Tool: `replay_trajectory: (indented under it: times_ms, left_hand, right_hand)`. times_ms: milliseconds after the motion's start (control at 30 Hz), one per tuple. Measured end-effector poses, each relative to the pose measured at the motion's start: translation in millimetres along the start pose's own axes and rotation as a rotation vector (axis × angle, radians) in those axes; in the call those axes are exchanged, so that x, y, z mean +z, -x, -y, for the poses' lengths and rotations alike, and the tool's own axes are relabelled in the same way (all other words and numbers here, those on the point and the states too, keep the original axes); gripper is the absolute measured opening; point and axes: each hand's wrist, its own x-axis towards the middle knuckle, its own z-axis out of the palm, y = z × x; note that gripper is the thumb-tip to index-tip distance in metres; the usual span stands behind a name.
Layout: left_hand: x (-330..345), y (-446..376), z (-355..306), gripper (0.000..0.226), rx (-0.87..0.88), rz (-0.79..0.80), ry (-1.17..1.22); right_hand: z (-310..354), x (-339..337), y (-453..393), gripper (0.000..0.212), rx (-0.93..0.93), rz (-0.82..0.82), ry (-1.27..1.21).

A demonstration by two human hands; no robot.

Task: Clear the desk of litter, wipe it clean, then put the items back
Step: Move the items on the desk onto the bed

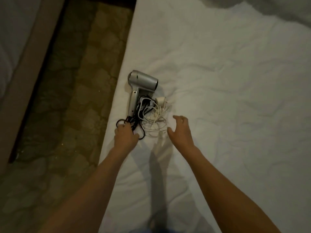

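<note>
A silver hair dryer [140, 88] lies on the white bed [227, 98] near its left edge. Just below the dryer, the left hand [125, 136] grips its black cord [134, 118]. Right of that cord, the right hand [180, 130] hovers spread beside a tangled white charger cable [155, 118].
</note>
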Motion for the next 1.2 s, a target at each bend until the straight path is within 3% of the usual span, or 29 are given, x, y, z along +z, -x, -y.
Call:
replay_trajectory:
  times_ms: [100, 333, 600, 767, 1000, 1200]
  left_hand:
    - [-14.3, 42.2, -19.8, 0.051, 0.089, 0.040, -0.073]
    - [-48.0, 150.2, -104.9, 0.046, 0.545, -0.095, -0.310]
    - [-11.7, 278.2, -162.6, 0.045, 0.766, -0.082, -0.423]
    - [59.2, 376.5, -212.1, 0.045, 0.928, -0.076, -0.500]
    - [208.9, 546.0, -274.0, 0.044, 1.301, 0.072, -0.593]
    - [317.6, 669.0, -291.8, 0.040, 1.575, 0.221, -0.668]
  right_hand:
    - [10.5, -23.6, 37.8, 0.049, -0.009, -0.058, -0.005]
    - [27.6, -90.0, 128.9, 0.044, 0.095, -0.161, 0.067]
    - [-27.9, -137.7, 249.5, 0.046, 0.220, -0.268, 0.049]
    - [-117.4, -178.7, 359.9, 0.046, 0.343, -0.433, -0.038]
    - [-267.1, -214.9, 550.7, 0.044, 0.637, -0.713, -0.192]
    - [-353.6, -204.9, 678.6, 0.009, 0.846, -0.895, -0.311]
